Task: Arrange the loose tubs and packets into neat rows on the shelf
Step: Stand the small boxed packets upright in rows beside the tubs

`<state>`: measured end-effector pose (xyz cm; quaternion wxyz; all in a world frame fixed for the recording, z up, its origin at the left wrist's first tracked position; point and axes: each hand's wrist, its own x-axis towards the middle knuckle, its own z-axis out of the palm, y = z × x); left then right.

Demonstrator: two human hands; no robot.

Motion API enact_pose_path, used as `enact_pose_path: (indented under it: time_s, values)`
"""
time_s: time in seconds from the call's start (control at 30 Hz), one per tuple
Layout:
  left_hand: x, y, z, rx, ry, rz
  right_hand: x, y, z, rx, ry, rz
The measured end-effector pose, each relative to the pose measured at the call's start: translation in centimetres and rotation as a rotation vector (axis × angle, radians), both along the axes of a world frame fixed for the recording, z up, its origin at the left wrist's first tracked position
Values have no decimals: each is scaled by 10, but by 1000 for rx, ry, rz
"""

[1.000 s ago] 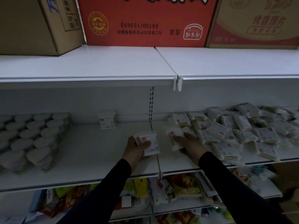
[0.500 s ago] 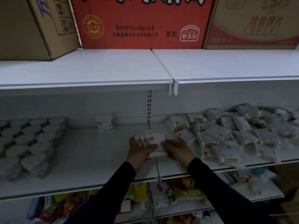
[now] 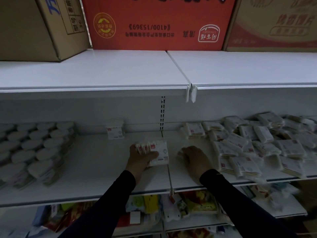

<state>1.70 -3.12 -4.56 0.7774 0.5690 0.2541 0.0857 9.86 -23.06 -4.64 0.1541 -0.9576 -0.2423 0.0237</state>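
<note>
packets point(image 3: 253, 148) loose on white shelf point(image 3: 96, 172) | left grip point(image 3: 140, 160) clasps packet stack point(image 3: 154, 152) | right grip point(image 3: 193, 158) on packet, hold unclear

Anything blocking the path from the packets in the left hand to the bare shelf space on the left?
Nothing visible. The left hand grips a stack of packets; the shelf to its left is bare up to the tubs. A lone packet stands at the back.

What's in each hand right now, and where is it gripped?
Left hand grips a stack of packets by its lower left edge, thumb across the front. Right hand covers one packet; grip unclear.
</note>
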Motion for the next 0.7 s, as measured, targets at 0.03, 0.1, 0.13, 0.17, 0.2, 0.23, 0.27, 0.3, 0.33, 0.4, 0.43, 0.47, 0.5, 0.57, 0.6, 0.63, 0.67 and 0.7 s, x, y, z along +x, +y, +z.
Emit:
enact_pose_path:
  time_s: [0.03, 0.1, 0.13, 0.17, 0.2, 0.23, 0.27, 0.3, 0.33, 0.4, 0.43, 0.47, 0.5, 0.57, 0.6, 0.63, 0.67, 0.7]
  values:
    - [-1, 3, 0, -6, 2, 8, 3, 2, 1, -24, 11, -26]
    - [-5, 9, -1, -13, 9, 25, 10, 4, 4, -141, 34, -112]
    - [-7, 11, -1, -15, 11, 35, 15, 4, 4, -189, 77, -145]
    - [-10, 14, -2, -19, 9, 44, 18, 5, 7, -214, 141, -154]
    - [-12, 18, -2, -24, 9, 53, 22, 6, 8, -219, 201, -148]
    - [-15, 21, -3, -32, 11, 58, 24, 8, 12, -214, 246, -144]
    - [-17, 25, -4, -37, 10, 64, 26, 10, 15, -193, 268, -142]
    - [-20, 29, -4, -42, 7, 72, 25, 13, 20, -158, 291, -142]
    - [-23, 33, -4, -39, 3, 83, 24, 17, 24, -105, 308, -144]
    - [-31, 42, -3, -26, -6, 109, 25, 27, 28, 26, 349, -129]
    - [-36, 47, -3, -21, -14, 122, 22, 33, 30, 114, 376, -101]
    - [-41, 52, -1, -13, -23, 133, 20, 41, 29, 214, 418, -81]
    - [-46, 58, 0, -7, -32, 149, 15, 49, 31, 318, 454, -59]
    - [-57, 70, 2, -2, -48, 177, 12, 67, 26, 469, 507, -27]
    - [-63, 76, 2, -1, -51, 187, 11, 77, 23, 507, 512, -18]
    - [-69, 82, 3, 0, -54, 200, 7, 88, 22, 534, 502, -7]
    - [-75, 88, 3, 0, -58, 211, 5, 99, 20, 530, 487, -6]
    - [-80, 94, 4, -3, -62, 222, 2, 110, 19, 548, 469, -8]
